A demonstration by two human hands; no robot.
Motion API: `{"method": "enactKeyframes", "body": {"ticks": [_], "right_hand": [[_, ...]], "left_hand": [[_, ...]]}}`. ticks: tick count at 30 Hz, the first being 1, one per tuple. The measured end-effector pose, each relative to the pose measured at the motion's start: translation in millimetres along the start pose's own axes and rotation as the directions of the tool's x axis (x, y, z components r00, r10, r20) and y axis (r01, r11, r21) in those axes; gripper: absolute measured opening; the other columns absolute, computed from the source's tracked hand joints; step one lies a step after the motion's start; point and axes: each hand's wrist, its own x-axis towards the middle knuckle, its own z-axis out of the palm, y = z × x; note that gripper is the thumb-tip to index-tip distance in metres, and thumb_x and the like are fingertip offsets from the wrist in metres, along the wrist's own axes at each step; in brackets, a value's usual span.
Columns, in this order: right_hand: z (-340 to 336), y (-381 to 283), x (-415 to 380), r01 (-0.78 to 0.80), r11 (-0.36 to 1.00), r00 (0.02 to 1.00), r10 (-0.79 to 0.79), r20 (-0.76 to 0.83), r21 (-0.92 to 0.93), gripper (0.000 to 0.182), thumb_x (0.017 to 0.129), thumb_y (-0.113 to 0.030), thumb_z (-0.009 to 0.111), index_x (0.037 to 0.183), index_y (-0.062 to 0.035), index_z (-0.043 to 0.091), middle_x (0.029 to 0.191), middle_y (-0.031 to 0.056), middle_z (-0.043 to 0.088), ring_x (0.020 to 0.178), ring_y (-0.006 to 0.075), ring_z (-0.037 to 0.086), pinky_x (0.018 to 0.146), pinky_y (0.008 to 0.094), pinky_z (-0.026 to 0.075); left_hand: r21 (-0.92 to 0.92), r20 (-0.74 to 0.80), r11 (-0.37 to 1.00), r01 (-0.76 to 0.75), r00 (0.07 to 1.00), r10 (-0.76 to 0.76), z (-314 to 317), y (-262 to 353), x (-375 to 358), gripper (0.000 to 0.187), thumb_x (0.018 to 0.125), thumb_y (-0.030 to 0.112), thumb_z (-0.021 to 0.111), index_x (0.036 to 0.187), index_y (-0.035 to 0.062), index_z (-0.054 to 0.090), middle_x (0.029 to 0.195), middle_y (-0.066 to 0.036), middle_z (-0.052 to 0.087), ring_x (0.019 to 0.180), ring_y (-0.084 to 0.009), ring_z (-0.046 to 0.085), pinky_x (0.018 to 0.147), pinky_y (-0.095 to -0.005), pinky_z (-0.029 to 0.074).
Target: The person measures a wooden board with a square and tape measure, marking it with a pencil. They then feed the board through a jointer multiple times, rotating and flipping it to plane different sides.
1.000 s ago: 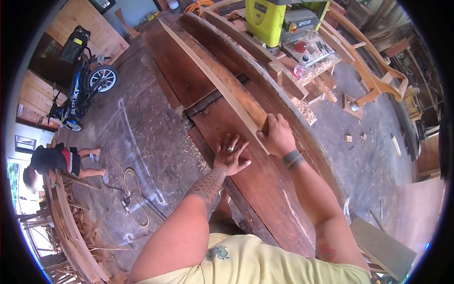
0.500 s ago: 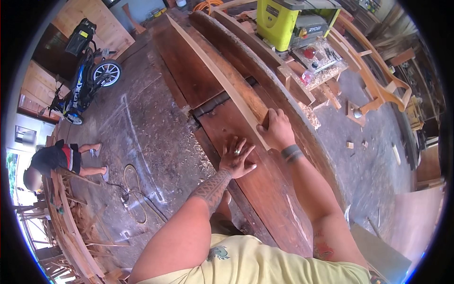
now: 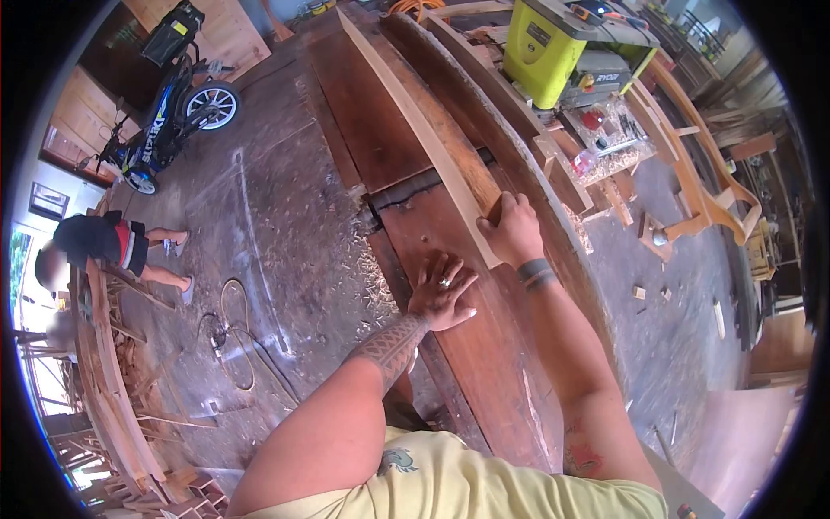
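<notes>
A long wooden plank (image 3: 406, 103) with a pale face lies lengthwise over a wide reddish-brown board (image 3: 432, 227). My right hand (image 3: 516, 230) grips the plank's near end, fingers curled over its top edge. Flat on the reddish board, a little left of that end, rests my left hand (image 3: 442, 294), with its fingers spread and a ring showing. Nothing is in the left hand. Between two sections of the board is a dark gap (image 3: 415, 186).
A green planer (image 3: 553, 56) stands beyond the boards at upper right, near a curved wooden frame (image 3: 692, 164). At left are a motorcycle (image 3: 164, 130), a cord (image 3: 233, 333) on the floor and another person (image 3: 91, 242) by stacked timber (image 3: 108, 372).
The view has shifted, so the planer and boards appear farther right. Both my hands keep about the same places on the wood. The other person's arm now reaches lower over the timber.
</notes>
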Motion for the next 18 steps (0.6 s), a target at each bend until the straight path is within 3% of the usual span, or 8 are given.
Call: {"method": "enactKeyframes", "body": {"ticks": [18], "right_hand": [[17.0,-12.6,48.4,0.019,1.000,1.000,-0.019,-0.021,-0.002,0.054,0.086,-0.035,0.081,0.121,0.0025,0.064,0.121,0.0271,0.065,0.113,0.0475,0.066,0.101,0.0528,0.055]], "left_hand": [[-0.047,-0.034,0.999,-0.008,0.999,0.006,-5.3,0.1,-1.3,0.087,0.090,0.062,0.076,0.163,0.0264,0.044,0.171,-0.014,0.032,0.163,-0.0442,0.019,0.129,-0.0717,0.015]]}}
